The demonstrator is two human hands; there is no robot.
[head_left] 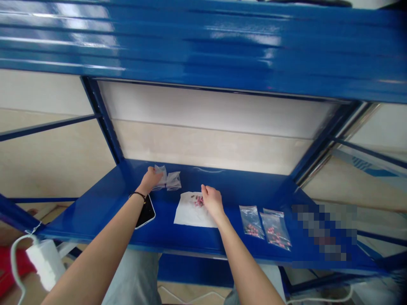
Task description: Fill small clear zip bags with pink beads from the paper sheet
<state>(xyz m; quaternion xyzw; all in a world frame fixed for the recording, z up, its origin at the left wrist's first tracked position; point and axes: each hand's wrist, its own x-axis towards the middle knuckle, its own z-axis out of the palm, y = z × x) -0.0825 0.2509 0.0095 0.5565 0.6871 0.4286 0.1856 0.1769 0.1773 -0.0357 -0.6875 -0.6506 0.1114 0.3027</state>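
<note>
At the far left, a white power strip with a cable (47, 263) hangs just off the near edge of the blue shelf (104, 190). On the shelf's left part lies a phone (146, 213), dark screen up, partly covered by the left forearm, which wears a dark bracelet (138, 194). Beyond the phone, toward the far side, the left hand (151, 180) has its fingers closed on clear empty-looking bags (161, 176); another clear bag (173, 181) lies just to their right. Near the middle is a white sheet (190, 212) with a small pile of pink and dark beads (199, 201), or what look like beads. The right hand (212, 200) is over the sheet's right part, fingers curled in narrow beside the pile and hiding some of it; whether it pinches anything, I cannot tell. Right of that hand lie a filled clear bag (252, 222) and, farther right, two overlapping filled bags (276, 228), with pink pieces gathered at their near ends. At the far right, a pixelated patch hides part of the shelf.
</note>
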